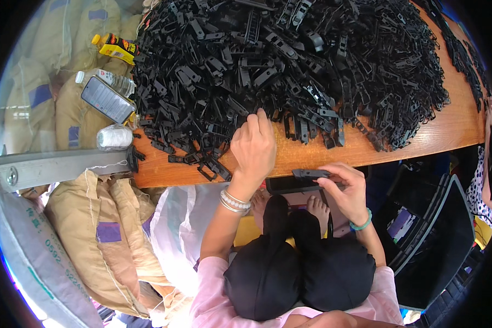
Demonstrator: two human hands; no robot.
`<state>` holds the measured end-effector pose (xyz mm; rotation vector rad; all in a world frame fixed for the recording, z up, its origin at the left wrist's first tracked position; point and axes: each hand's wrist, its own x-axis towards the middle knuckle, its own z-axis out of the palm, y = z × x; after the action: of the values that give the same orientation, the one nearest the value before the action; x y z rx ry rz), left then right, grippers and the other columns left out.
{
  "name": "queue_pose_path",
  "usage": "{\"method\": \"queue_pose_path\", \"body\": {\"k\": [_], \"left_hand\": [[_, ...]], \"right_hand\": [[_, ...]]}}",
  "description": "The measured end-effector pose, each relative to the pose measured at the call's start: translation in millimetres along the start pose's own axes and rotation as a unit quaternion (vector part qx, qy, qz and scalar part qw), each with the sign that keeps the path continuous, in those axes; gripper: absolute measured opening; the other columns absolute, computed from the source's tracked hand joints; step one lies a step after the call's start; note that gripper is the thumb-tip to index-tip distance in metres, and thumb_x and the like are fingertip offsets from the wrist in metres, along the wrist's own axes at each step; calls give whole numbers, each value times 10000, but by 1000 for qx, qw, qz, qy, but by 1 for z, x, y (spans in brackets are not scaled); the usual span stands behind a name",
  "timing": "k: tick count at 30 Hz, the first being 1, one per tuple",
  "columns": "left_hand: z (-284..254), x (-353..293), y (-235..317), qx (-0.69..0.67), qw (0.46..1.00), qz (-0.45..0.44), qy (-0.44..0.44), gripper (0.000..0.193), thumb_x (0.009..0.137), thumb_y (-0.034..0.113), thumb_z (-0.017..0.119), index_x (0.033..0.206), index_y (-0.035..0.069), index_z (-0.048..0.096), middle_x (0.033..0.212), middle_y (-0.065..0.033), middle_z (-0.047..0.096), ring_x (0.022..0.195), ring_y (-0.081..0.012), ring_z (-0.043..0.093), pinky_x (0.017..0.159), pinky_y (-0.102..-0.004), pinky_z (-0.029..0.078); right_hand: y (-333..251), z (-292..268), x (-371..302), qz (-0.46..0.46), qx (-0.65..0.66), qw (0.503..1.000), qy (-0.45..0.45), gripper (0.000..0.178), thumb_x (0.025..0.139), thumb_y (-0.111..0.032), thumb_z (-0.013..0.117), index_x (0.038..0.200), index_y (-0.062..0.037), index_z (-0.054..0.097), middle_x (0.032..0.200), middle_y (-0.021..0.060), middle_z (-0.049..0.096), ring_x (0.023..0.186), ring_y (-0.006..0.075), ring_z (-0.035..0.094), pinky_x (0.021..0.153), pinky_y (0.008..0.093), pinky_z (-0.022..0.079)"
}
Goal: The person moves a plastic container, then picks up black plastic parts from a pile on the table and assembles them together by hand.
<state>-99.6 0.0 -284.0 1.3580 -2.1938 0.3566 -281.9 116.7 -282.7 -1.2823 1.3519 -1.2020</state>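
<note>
A large heap of small black plastic parts (202, 71) covers most of the wooden table (366, 153). My left hand (253, 145) is at the heap's near edge, its fingers curled and the fingertips against the parts. Whatever those fingertips hold, if anything, is hidden. Just in front of the table's near edge, my right hand (347, 186) pinches a slim black plastic part (310, 173) between thumb and fingers. The part lies roughly level, its free end pointing left.
Left of the heap are a phone (108, 99), a clear bottle (115, 81), a yellow-and-black bottle (116, 48) and a white thread spool (115, 136). Stuffed tan sacks (82, 218) crowd the left side. A black crate (437, 229) stands at the right, below the table edge.
</note>
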Motion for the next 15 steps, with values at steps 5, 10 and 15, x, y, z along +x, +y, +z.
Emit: {"method": "queue_pose_path", "body": {"k": [5,10,15], "left_hand": [[-12,-10,5,-12,999,-9,-40,136,738,74,666,836,13,593,682,-84,506,529,-242,554,479,-321,437],[-30,-35,16,-93,994,0,-56,129,729,67,684,813,26,594,685,-70,538,513,-240,542,488,-325,428],[-28,-26,5,-155,986,11,-59,196,728,-28,643,922,-9,621,854,-103,553,655,-245,591,556,-330,472]], "right_hand": [[-8,4,11,-31,-42,999,-6,219,752,-4,697,958,41,639,865,125,636,721,178,640,672,254,531],[-3,3,10,-24,-45,999,1,218,757,-6,695,961,42,636,868,124,634,739,181,642,679,259,533],[3,7,9,-12,17,1000,23,206,762,-2,689,956,41,637,869,123,637,745,178,644,678,258,532]]}}
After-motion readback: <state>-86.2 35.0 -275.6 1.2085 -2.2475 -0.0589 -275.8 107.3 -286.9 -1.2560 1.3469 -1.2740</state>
